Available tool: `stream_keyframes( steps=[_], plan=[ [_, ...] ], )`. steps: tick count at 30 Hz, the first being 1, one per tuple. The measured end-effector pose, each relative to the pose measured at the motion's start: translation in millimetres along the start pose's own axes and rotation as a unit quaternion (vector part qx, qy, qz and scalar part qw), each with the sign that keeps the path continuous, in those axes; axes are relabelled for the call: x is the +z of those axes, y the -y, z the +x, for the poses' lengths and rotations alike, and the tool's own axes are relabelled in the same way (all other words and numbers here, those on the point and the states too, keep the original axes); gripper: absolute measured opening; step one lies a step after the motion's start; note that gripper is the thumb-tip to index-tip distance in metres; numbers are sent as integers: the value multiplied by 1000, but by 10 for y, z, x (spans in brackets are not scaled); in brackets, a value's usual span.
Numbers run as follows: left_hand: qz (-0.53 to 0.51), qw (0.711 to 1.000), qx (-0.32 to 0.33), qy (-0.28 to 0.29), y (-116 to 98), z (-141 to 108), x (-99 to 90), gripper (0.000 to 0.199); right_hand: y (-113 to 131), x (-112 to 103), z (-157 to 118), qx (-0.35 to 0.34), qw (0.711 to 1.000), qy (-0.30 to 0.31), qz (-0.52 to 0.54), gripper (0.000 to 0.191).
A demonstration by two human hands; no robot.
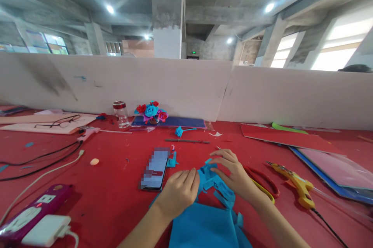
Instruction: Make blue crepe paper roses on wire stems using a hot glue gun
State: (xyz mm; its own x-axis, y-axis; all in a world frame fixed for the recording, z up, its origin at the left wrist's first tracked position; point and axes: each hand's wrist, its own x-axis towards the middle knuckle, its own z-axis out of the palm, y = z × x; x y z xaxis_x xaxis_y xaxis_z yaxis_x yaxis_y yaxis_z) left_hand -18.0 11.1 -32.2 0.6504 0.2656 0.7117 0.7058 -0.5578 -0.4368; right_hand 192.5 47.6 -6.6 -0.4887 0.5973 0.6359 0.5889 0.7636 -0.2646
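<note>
My left hand (181, 192) has its fingers pressed together on a piece of blue paper (201, 182). Just to the right, my right hand (231, 168) hovers over the same bits of paper, its fingers apart and slightly curved. Whether its fingertips touch the paper I cannot tell. Curled blue paper strips (225, 194) lie under and beside the right hand. Closer to me is a large blue sheet (204, 226). A phone (155, 170) with a lit screen lies left of my hands, with a small blue scrap (172, 160) at its edge.
Red- and yellow-handled scissors (264, 184) and a yellow glue gun (294, 184) lie right, before stacked sheets (335, 170). Behind are a blue paper flower (180, 131), a thin rod (187, 141), a bouquet (151, 111) and a jar (121, 114). A power strip (35, 213) sits left.
</note>
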Motion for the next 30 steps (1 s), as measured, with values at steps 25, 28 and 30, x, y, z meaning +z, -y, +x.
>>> stream_keyframes(
  steps=[25,28,30],
  plan=[
    [14,997,71,-1,-84,61,-111,25,154,1,18,84,995,48,-23,10],
    [11,998,62,-11,-79,59,-110,28,142,-21,4,66,995,58,-42,9],
    [2,999,52,-14,-75,54,-105,30,144,-34,-9,49,996,58,-49,8]
  ],
)
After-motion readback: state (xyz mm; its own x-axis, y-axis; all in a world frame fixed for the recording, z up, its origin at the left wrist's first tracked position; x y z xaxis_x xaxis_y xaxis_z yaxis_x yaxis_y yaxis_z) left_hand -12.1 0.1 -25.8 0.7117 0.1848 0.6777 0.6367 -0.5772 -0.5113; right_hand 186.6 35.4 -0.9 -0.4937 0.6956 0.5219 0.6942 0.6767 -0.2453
